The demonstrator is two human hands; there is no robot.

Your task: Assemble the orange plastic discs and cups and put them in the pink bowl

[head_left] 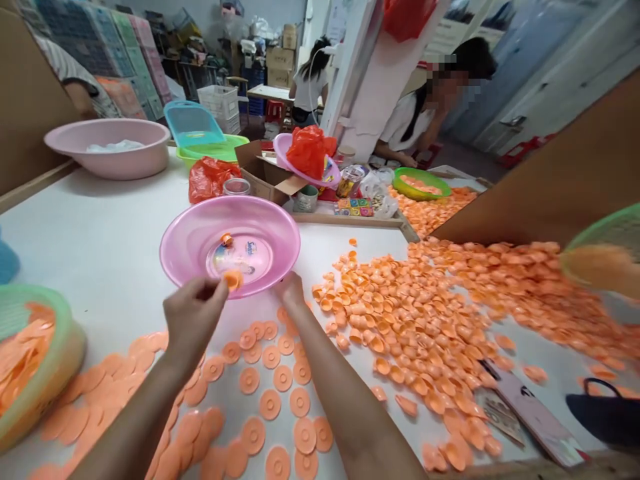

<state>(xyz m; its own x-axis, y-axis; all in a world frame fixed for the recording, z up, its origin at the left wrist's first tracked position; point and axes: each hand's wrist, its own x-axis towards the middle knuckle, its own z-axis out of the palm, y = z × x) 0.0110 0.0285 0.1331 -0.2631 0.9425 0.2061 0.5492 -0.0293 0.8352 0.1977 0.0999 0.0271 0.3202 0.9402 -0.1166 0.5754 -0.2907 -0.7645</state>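
The person's left hand (193,310) is at seven o'clock of the oval, glossy pink-purple plastic basin (280,233), thumb and fingertips pinching a small, rounded, orange plastic cup (233,280). That cup shows in front of the basin's near wall, at six o'clock. The right hand (291,290) is at the basin's four o'clock, beside the rim; its fingers are mostly hidden there, so whether they are spread or pressed together cannot be told. Inside the basin, a second small orange cup (227,240) lies on the printed floor.

From the basin, flat, round, orange plastic discs (270,404) spread over the white tabletop (115,227) between five and seven o'clock, some overlapping, below the forearms. A broad heap of loose orange plastic cups (400,320) lies towards four o'clock, and beyond it in that direction a long pale-pink slab (537,417) near the table edge. At eight o'clock stands a round, pale-green plastic basket (75,343) of orange pieces. An open brown cardboard box (263,175) sits at one o'clock, a crumpled red plastic bag (213,179) nearer twelve.
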